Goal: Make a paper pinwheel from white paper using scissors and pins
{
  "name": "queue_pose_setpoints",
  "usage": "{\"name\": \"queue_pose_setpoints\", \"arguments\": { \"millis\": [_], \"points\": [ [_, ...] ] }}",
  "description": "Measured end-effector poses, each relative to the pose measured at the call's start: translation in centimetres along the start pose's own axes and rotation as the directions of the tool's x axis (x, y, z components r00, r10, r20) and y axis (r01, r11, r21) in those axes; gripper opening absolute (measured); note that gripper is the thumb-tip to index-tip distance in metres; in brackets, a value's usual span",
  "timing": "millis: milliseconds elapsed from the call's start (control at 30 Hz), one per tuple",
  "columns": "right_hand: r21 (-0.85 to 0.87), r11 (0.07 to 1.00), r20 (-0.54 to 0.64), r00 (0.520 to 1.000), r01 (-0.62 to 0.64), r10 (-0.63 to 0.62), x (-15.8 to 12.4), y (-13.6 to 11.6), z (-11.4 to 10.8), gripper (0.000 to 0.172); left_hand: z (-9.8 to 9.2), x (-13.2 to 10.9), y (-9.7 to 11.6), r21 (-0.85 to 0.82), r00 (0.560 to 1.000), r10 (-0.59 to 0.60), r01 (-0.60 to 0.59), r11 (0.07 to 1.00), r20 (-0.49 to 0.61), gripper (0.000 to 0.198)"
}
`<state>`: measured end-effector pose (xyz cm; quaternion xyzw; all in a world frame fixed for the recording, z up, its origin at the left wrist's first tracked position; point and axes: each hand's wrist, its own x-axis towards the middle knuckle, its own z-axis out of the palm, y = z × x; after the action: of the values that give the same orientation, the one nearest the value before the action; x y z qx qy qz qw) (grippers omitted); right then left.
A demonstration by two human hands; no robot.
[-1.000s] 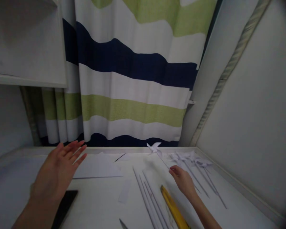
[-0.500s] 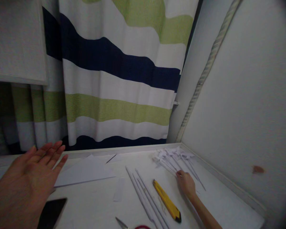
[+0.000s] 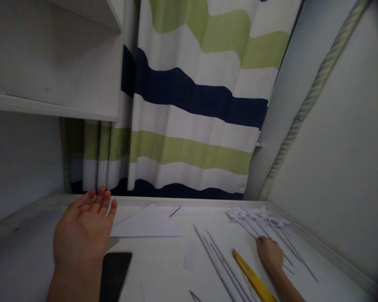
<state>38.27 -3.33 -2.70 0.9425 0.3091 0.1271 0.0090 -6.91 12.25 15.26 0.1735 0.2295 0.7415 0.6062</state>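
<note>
My left hand (image 3: 83, 235) is raised at the left, palm up with its fingers loosely spread and nothing in it. At the right, my right hand (image 3: 271, 253) pinches the lower part of a thin white paper stick (image 3: 247, 227) that lies among several others. These sticks carry crumpled-looking white paper tops (image 3: 260, 214), bunched at the back right; their exact shape is hard to make out. Left of my right hand lies a yellow utility knife (image 3: 253, 277), and beyond it several rolled paper sticks (image 3: 216, 262) lie side by side.
A white paper sheet (image 3: 148, 224) lies on the white tabletop (image 3: 164, 260), near a thin dark stick (image 3: 174, 212). A dark phone-like slab (image 3: 115, 272) is beside my left forearm. A pale paper strip (image 3: 189, 254) and a pointed metal tip (image 3: 194, 295) lie mid-table. A shelf (image 3: 91, 113) overhangs the left.
The view has swung left and up, so everything sits further right and the shelf shows more. My left hand appears smaller, still open. My right hand keeps its pinch on the paper stick.
</note>
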Motion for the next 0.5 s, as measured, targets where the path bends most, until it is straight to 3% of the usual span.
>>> {"name": "queue_pose_setpoints", "arguments": {
  "millis": [67, 167, 233, 500],
  "points": [
    [-0.034, 0.999, -0.006, 1.000, 0.001, -0.001, -0.1, -0.3, -0.2, 0.022, -1.9, 1.6, 0.4, -0.141, 0.991, -0.021, 0.003, 0.990, -0.129, 0.006],
    [-0.085, 0.996, -0.029, 1.000, -0.012, 0.010, -0.6, -0.8, -0.7, 0.023, -3.8, 3.1, 0.7, -0.297, 0.984, 0.001, -0.055, 0.953, -0.178, 0.010],
    [-0.111, 0.994, -0.047, 0.999, -0.014, 0.009, -1.3, -1.1, -1.2, 0.024, -4.1, 3.4, 1.0, -0.352, 0.975, -0.047, -0.033, 0.935, -0.216, 0.012],
    [-0.165, 0.986, -0.049, 0.998, 0.029, -0.038, -6.7, -1.1, -3.9, 0.027, -2.8, 2.1, 1.5, -0.404, 0.976, -0.206, 0.161, 0.901, -0.071, 0.005]
  ]
}}
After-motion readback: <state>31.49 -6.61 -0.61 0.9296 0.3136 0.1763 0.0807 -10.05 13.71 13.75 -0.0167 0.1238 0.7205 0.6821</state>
